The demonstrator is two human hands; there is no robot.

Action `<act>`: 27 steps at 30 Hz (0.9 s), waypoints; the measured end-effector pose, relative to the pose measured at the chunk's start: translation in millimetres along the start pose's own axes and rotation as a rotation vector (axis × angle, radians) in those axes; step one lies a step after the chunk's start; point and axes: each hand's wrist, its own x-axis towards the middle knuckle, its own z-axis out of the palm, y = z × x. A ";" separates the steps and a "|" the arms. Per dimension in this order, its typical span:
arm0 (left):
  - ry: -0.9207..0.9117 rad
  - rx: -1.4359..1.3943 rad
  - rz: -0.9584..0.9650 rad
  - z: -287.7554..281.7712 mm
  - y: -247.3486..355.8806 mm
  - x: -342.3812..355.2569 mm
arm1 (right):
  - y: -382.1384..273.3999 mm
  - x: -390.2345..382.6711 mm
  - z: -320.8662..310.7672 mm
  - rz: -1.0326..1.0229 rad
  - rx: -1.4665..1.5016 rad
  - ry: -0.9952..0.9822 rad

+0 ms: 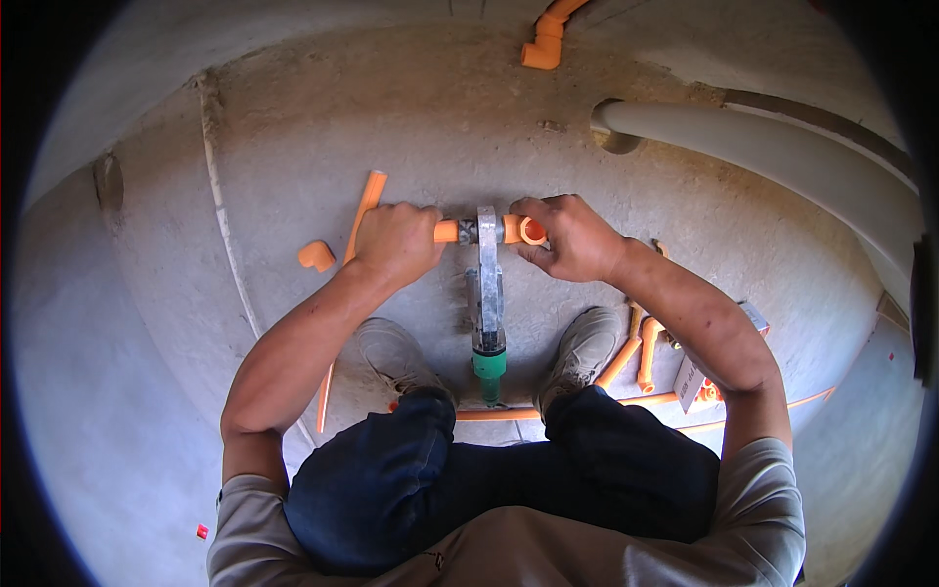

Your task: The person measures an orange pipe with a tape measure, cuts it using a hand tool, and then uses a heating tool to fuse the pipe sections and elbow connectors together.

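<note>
Both my hands are at a pipe fusion welder, which has a flat metal heating plate and a green handle pointing toward me between my shoes. My left hand is wrapped round an orange plastic pipe, its end against the dark heating socket on the plate's left side. On the plate's right side, my right hand pinches an orange pipe fitting with a round opening, thumb and fingers on either side. The fingers of my left hand hide most of the pipe.
A long orange pipe passes beneath my left arm, beside a small orange elbow. Several orange fittings and a box lie by my right shoe. A thick grey pipe and an orange pipe bend are farther off.
</note>
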 end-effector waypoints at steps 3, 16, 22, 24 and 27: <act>0.001 -0.006 0.003 0.1 -1.3 -0.7 | -1.7 0.4 0.6 -0.026 -0.018 0.019; -0.018 0.025 -0.021 0.2 0.8 -2.1 | -4.4 -4.3 3.5 -0.043 -0.107 0.063; -0.087 0.039 -0.028 -10.0 3.7 -2.6 | -6.6 -7.1 6.6 -0.009 -0.053 0.090; -0.128 0.030 -0.028 -14.9 2.2 -2.2 | -3.6 -7.7 8.5 -0.014 -0.043 0.112; -0.214 -0.064 -0.053 -27.9 -2.5 0.5 | -4.1 -11.9 10.4 0.002 -0.018 0.115</act>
